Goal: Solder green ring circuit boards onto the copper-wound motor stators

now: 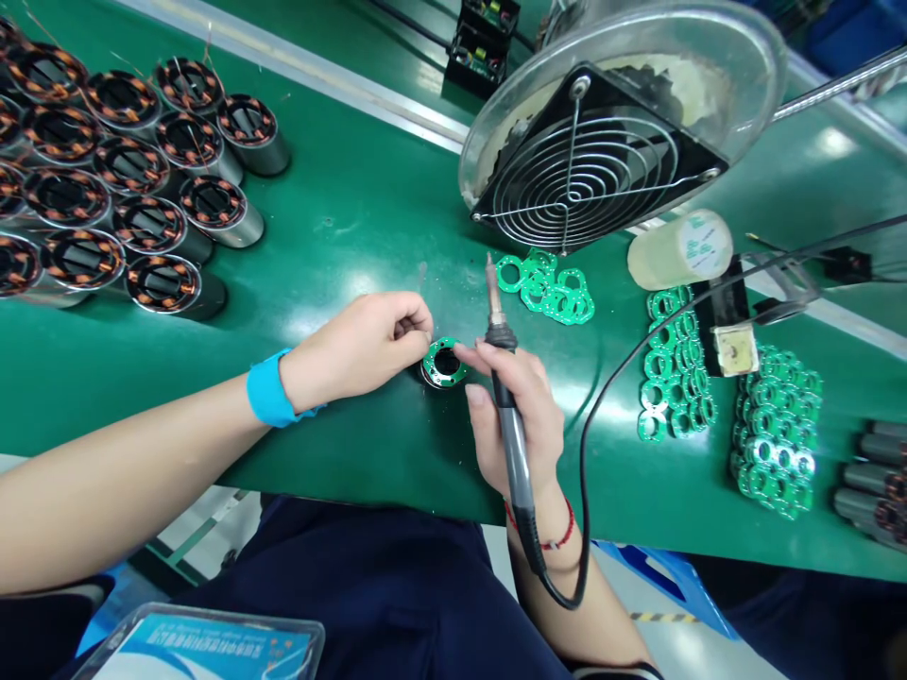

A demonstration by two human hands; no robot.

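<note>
A green ring-shaped circuit board (pixel 434 375) sits on top of a motor stator in front of me, its middle open and dark. At its left edge is my left hand (pixel 361 345), with thumb and fingers curled in a pinch; whatever lies between the tips is too small to make out. My right hand (pixel 521 406) is wrapped round a soldering iron (pixel 517 453), whose tip points up and away from the board. One finger of this hand reaches the board's right edge. Beyond the iron lies a loose pile of green ring boards (pixel 559 293).
Stators with copper windings (pixel 191 212) stand in rows at the left. A fan (pixel 573 189) in a clear round housing hangs over the back. At right are a bottle (pixel 680 250), a sponge on a stand (pixel 735 351), board panels (pixel 776 430) and the iron's cable (pixel 588 425).
</note>
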